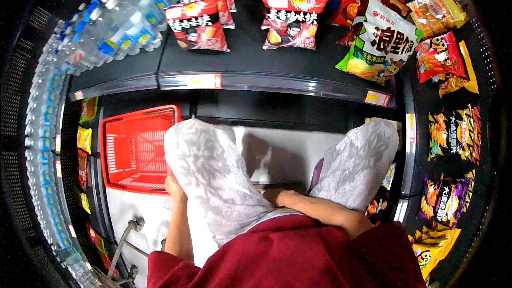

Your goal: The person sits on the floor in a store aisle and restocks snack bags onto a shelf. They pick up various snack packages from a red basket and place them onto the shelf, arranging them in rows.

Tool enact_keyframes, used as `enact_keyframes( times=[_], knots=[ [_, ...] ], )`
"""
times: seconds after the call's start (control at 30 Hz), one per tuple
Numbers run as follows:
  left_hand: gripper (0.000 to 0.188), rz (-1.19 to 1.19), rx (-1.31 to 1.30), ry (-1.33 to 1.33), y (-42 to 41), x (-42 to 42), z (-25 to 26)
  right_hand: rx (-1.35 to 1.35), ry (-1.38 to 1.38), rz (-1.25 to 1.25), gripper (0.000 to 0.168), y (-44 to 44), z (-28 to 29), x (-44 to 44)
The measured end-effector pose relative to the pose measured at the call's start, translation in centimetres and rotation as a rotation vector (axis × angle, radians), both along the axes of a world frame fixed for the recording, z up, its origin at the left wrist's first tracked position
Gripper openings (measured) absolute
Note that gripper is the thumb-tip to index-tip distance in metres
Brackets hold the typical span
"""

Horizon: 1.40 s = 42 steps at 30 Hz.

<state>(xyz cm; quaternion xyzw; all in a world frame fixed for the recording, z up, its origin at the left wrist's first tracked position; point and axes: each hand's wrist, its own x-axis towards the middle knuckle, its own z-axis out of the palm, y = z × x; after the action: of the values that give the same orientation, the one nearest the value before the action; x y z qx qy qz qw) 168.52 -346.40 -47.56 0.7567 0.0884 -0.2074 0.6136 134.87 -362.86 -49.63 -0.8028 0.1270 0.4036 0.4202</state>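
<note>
My left hand [173, 185] is against the outer side of my left thigh, close to the near right corner of a red plastic shopping basket [105, 148]. Its fingers are partly hidden by the leg, so whether they touch the basket is unclear. The basket stands on the pale floor, and nothing shows inside it. Between my thighs, low down, is my right hand [276, 197], with its forearm crossing my right thigh. Shadow hides those fingertips and anything they might hold. Light grey trousers [208, 164] cover my spread, bent legs.
Ahead runs a black shelf [240, 62] with red snack bags [294, 22] and a white-green chip bag [380, 40]. Clear drink bottles [120, 20] line the left shelving. More snack bags [454, 134] fill the right shelves. Metal cart legs with casters [138, 224] stand at lower left.
</note>
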Motion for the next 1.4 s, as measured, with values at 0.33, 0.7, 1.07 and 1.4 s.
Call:
enact_keyframes(
  times=[0.33,0.7,1.07,1.4],
  knots=[
    [0.053,-0.647,0.924,-0.638,1.1,-2.7,6.4,-0.15,0.149,-0.188,0.044,-4.7,6.1,2.7],
    [0.045,-0.486,0.628,-0.685,0.2,-2.5,14.4,-0.026,-1.446,-0.975,0.013,-13.4,36.9,-1.2],
    [0.053,-0.434,0.047,-0.261,-7.8,-2.8,22.3,-0.631,-1.481,-0.369,0.017,-5.9,47.3,-3.4],
    [0.042,-0.341,-0.115,-0.121,-4.7,-0.5,17.5,-1.088,-1.261,-0.339,0.012,-3.8,50.4,-4.5]
  ],
)
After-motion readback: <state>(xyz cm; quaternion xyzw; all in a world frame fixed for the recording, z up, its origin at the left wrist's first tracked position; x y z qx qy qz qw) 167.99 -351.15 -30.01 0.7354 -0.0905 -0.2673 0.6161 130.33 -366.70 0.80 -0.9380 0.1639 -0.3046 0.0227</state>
